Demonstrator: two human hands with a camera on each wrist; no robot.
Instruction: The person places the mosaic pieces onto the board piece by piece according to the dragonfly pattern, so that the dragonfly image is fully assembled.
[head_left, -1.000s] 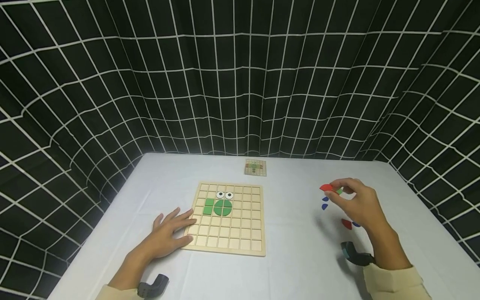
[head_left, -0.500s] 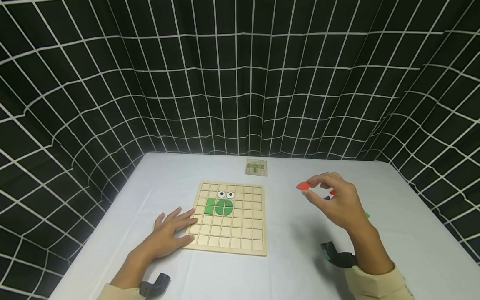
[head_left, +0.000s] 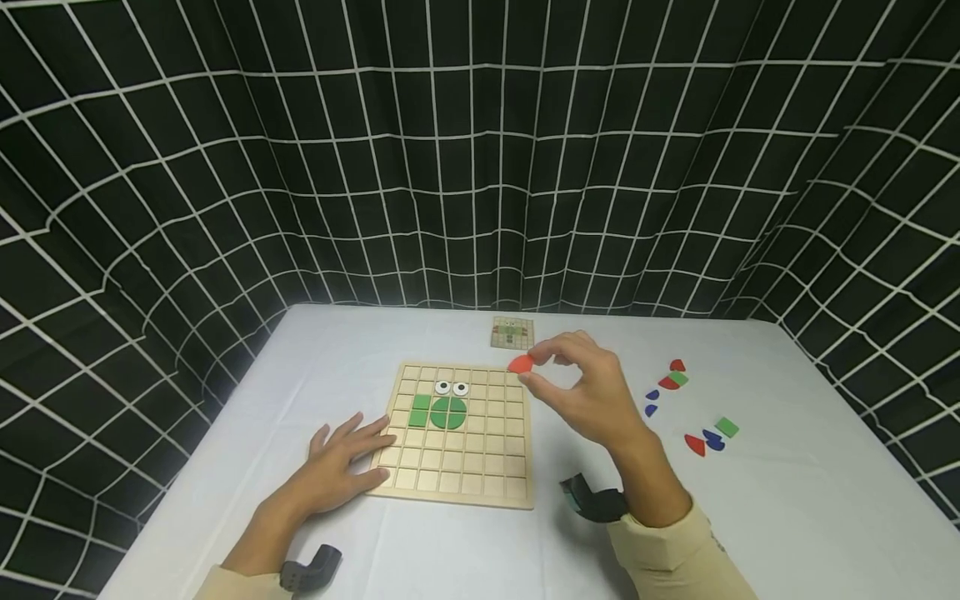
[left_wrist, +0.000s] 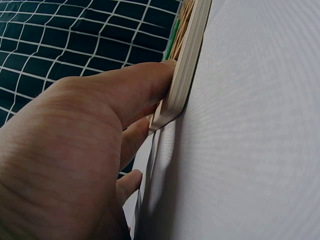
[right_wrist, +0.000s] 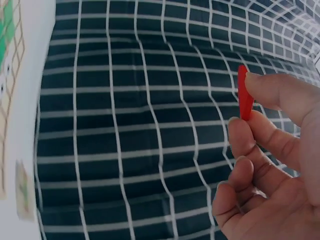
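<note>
My right hand [head_left: 581, 387] pinches a red quarter-round tile [head_left: 521, 364] between thumb and fingers, held up over the upper right corner of the wooden grid board [head_left: 465, 467]. In the right wrist view the red tile [right_wrist: 244, 92] appears nearly edge-on. My left hand [head_left: 337, 467] rests spread at the board's left edge, fingertips on its rim; the left wrist view has the thumb [left_wrist: 145, 85] along the board's side. On the board lie green quarter-round tiles [head_left: 447, 413] forming a circle, two green squares [head_left: 420, 411] left of it, and two eye discs [head_left: 452, 388] above.
A small pattern card [head_left: 512, 332] lies behind the board. To the right are scattered loose pieces: red quarter-rounds [head_left: 695, 445], blue pieces [head_left: 652, 410] and green squares [head_left: 726, 427]. A black curtain with a white grid [head_left: 480, 167] surrounds the white table [head_left: 360, 333].
My right hand has carried the red tile leftward from the loose pieces to the board's upper right corner. The left hand stays at the board's edge.
</note>
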